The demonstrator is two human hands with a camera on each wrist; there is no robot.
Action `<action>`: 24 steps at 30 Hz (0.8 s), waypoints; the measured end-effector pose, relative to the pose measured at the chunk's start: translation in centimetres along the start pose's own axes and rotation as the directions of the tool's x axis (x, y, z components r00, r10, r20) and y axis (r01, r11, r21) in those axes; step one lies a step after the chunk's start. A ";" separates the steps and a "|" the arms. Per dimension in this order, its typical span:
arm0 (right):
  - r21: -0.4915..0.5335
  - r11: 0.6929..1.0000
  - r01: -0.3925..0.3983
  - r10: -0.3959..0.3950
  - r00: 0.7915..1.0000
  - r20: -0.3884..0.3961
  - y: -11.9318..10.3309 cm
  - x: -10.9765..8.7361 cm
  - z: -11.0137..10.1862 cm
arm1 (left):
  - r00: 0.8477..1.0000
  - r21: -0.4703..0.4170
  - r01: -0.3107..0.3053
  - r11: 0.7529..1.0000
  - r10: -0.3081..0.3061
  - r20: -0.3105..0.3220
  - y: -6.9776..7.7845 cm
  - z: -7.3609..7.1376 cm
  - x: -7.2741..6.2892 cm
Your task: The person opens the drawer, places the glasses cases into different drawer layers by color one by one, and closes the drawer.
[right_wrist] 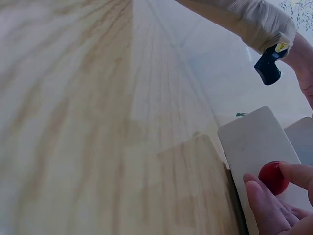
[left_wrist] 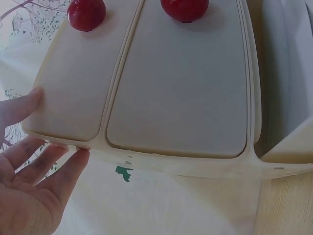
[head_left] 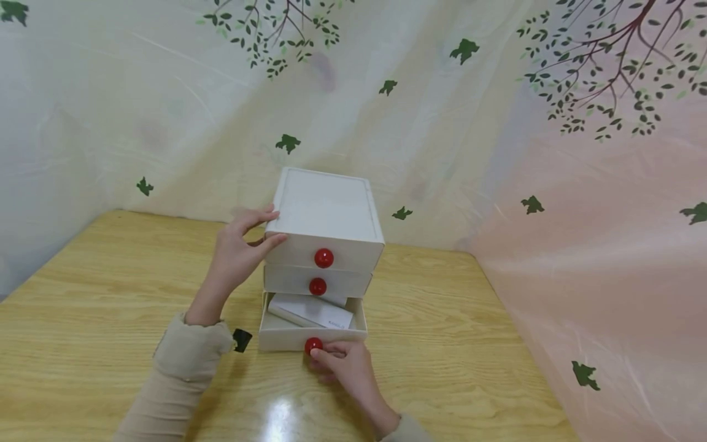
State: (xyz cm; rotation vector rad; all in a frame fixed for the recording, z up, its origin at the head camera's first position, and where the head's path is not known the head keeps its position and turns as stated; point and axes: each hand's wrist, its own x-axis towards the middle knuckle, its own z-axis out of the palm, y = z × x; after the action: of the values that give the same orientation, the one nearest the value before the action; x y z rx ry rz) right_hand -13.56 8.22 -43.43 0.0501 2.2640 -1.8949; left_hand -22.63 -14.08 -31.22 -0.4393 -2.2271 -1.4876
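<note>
A small white drawer unit point(head_left: 331, 202) with three drawers stands on the table, each drawer fronted by a round red knob. The bottom drawer point(head_left: 276, 339) is pulled out, and a white box point(head_left: 315, 311) with faint lettering lies slanted inside it. My right hand point(head_left: 350, 365) pinches the bottom drawer's knob point(right_wrist: 274, 177) between thumb and fingers. At the unit's upper left front corner, my left hand point(head_left: 237, 248) grips with the thumb on the front and the fingers along the side. The top knob point(head_left: 323, 258) and middle knob point(head_left: 317, 286) sit on shut drawers.
The wooden table point(head_left: 453, 344) extends on both sides of the unit. Behind it hangs a pale backdrop point(head_left: 221, 123) printed with leaves and branches. A small black device point(right_wrist: 269, 66) is worn at the left wrist by the beige sleeve point(head_left: 190, 353).
</note>
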 end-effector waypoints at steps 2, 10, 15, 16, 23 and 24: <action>0.060 0.998 -0.007 0.007 1.000 -0.001 0.0 0.0 0.2 | 1.000 0.000 -0.005 1.000 0.005 -0.003 0.0 0.0 0.0; 0.243 0.969 -0.048 0.048 0.999 0.003 0.5 0.1 0.7 | 1.000 0.007 -0.015 1.000 0.015 -0.006 -0.1 0.1 0.0; 0.317 0.946 -0.067 0.071 0.997 -0.001 0.7 0.2 1.0 | 1.000 0.011 -0.015 1.000 0.015 -0.010 -0.3 0.1 0.0; 0.330 0.942 -0.071 0.075 0.997 0.000 0.7 0.3 1.1 | 1.000 0.012 -0.016 1.000 0.016 -0.012 -0.3 0.1 0.0; 0.356 0.931 -0.083 0.095 0.995 -0.015 0.5 0.8 1.4 | 1.000 0.017 -0.008 1.000 0.009 -0.011 -0.3 0.1 0.1; 0.357 0.930 -0.085 0.097 0.995 -0.017 0.5 0.9 1.4 | 1.000 0.018 -0.008 1.000 0.008 -0.010 -0.2 0.2 0.1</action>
State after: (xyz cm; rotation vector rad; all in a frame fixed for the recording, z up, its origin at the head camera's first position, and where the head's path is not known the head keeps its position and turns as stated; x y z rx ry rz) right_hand -14.23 6.80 -44.28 0.2358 1.8709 -2.2413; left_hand -22.84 -14.01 -31.42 -0.4332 -2.2266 -1.4617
